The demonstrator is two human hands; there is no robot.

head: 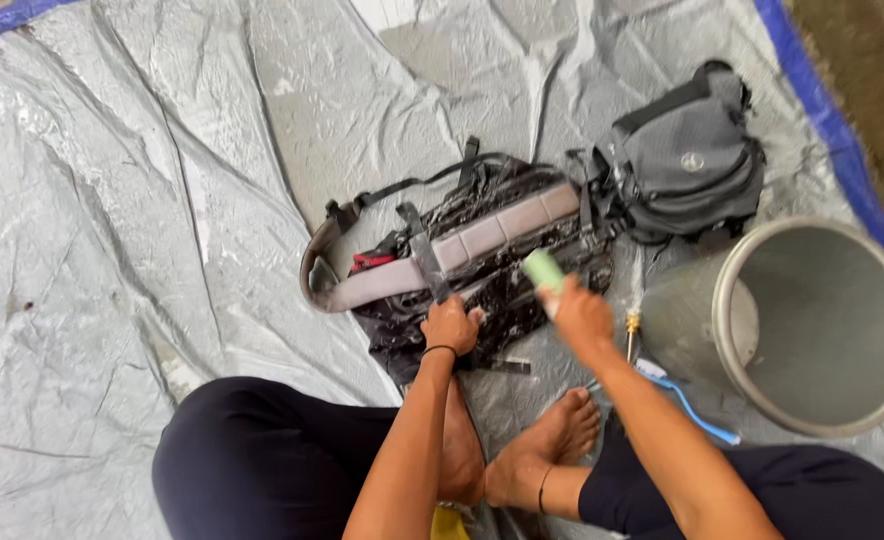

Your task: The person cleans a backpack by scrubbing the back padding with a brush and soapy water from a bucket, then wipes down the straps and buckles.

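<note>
Crinkled grey tarp (pixel 162 200) w/ blue edge, bare ground beyond, daylight.

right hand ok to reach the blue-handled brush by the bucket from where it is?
Probably yes. The right hand, holding a green brush, hovers just above the blue-handled brush beside the metal bucket; nothing lies between, but the hand is occupied.
</note>
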